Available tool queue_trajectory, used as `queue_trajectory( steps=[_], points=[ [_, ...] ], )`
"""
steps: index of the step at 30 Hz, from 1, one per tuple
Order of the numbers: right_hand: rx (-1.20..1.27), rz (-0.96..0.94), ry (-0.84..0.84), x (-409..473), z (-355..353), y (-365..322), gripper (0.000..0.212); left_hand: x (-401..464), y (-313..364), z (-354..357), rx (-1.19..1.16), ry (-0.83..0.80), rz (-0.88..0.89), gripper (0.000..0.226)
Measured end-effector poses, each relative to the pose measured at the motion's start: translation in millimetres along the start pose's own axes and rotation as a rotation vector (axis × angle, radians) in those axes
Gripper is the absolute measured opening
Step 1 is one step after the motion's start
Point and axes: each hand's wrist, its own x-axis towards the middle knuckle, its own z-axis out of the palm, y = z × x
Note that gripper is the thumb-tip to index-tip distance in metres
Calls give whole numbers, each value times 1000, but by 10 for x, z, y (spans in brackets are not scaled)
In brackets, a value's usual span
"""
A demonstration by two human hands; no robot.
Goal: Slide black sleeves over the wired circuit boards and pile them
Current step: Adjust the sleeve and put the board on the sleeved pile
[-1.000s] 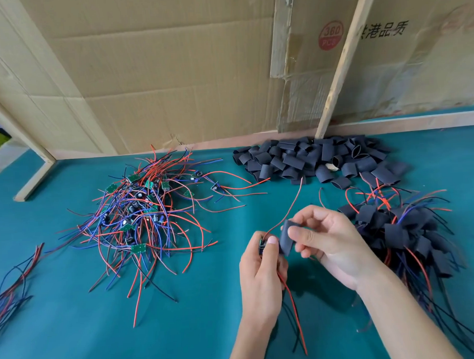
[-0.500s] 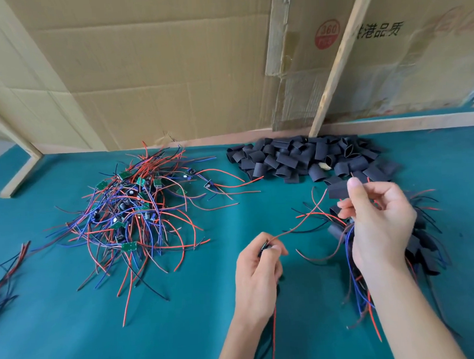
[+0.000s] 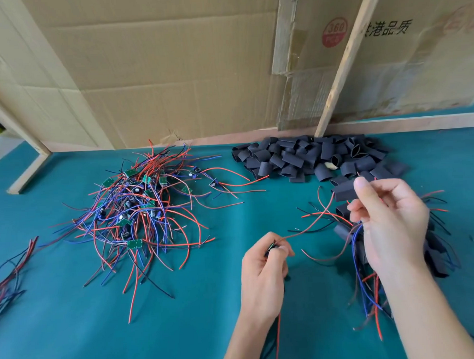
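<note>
While held apart above the teal counter (image 3: 74, 335), left hand (image 3: 264, 275) fingers curled tight round a wired circuit board (image 3: 271, 248), right hand (image 3: 389, 221) fingers pinching a black sleeve (image 3: 344, 190) clear of the red wire (image 3: 311, 227), seemingly ready for threading, finished pile (image 3: 434, 252) just beside.

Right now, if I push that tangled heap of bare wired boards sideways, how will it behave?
The heap of wired boards would probably drag as one clump, since the wires interlock. Loose wire ends look floppy and may trail. It seems light, being thin leads and small green boards.
</note>
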Motion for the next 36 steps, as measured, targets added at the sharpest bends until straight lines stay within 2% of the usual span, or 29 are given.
queue_trajectory(
  steps=[11, 16, 22, 27, 30, 33, 36],
  points=[
    [35, -45, -41, 7, -46, -89, 24, -7, -5, 10, 7, 8, -4, 15],
    [42, -30, -38, 13, -67, -117, 24, -2, -14, 4, 20, 8, 5, 15],
    [-28, -44, -56, 33, -100, -96, 24, -4, -11, -2, 2, 8, 7, 30],
    [-65, -2, -135, 4, -66, -39, 24, -6, -27, -10, 5, 10, 6, 21],
    [-51, 97, -201, -59, 43, 18, 18, -1, -30, -11, 1, 19, 8, 22],
    [47, 324, -216, -185, 213, 120, 24, 5, -43, -13, -4, 24, 17, 16],
    [111, 501, -306, -302, 331, 179, 37, 6, -37, -19, 5, 18, 14, 17]
  ],
)
